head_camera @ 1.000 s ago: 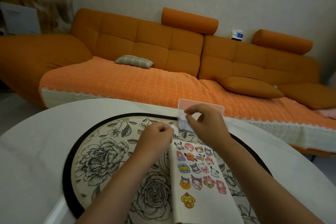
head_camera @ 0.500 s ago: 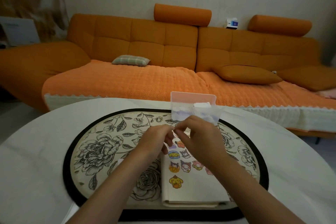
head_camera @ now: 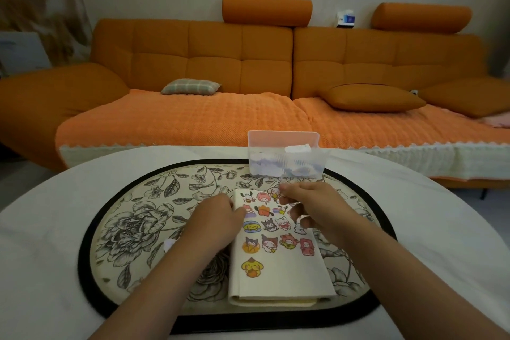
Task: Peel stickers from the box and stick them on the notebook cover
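On the round white bench [head_camera: 55, 229], in the middle of a flowered mat [head_camera: 132, 215], lies the notebook [head_camera: 276, 276], closed, its cream cover facing up. Rows of cartoon stickers [head_camera: 269, 225] already fill the cover's upper half. The clear plastic box [head_camera: 276, 141] stands at the notebook's 12 o'clock, just beyond its top edge.

The step in hand looks like setting a sticker at the cover's 1 o'clock corner. To do it well, the sticker should land in the gap beside its neighbours without overlapping them. One edge should go down first and the rest be smoothed outward so no bubble is trapped, while the notebook is kept from sliding on the mat.

The left hand [head_camera: 215, 223] does that bracing. It grips the notebook's 9 o'clock edge, fingers bent down over the cover.

The right hand [head_camera: 317, 207] hovers over the 1 o'clock corner, fingers curled, one fingertip [head_camera: 282, 190] touching the cover among the topmost stickers. Whether a sticker is pinched or pressed beneath those fingers I cannot tell, as the hand itself hides the spot.

A small pale scrap [head_camera: 169, 244] lies on the mat at the notebook's 9 o'clock.
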Available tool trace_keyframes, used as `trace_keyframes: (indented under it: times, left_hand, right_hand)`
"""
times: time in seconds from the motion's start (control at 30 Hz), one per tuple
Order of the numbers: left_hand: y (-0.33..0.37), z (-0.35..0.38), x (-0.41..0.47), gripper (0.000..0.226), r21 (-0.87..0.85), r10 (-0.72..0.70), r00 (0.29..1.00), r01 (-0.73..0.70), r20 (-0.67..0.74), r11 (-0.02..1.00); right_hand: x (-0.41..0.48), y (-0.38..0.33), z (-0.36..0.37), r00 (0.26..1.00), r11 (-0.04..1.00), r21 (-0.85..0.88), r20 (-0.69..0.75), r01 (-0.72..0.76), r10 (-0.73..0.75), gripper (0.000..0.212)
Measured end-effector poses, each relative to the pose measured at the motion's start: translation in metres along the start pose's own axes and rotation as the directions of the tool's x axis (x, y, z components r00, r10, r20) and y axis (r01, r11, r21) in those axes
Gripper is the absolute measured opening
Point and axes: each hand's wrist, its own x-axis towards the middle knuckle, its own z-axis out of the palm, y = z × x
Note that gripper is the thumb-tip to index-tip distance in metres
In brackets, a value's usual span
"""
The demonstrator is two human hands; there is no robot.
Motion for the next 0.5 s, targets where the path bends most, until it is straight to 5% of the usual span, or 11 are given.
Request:
trace_keyframes:
  times: [0.33, 0.43, 0.5]
  left_hand:
    - [-0.015, -0.013, 0.018, 0.032, -0.051, -0.134, 0.987, 0.130, -0.083, 0.990]
    - [-0.010, -0.015, 0.009, 0.037, 0.026, -0.008, 0.973, 0.014, -0.232, 1.000]
    - [0.001, -0.019, -0.001, 0.025, -0.115, 0.107, 0.961, -0.140, -0.255, 0.983]
  right_hand:
    - [-0.006, 0.000, 0.002, 0.997, 0.999, -0.023, 0.076, 0.026, -0.024, 0.019]
    - [-0.007, 0.000, 0.004, 0.996, 1.000, -0.016, 0.087, 0.026, -0.024, 0.018]
    - [-0.007, -0.001, 0.006, 0.996, 1.000, -0.011, 0.091, 0.022, -0.021, 0.017]
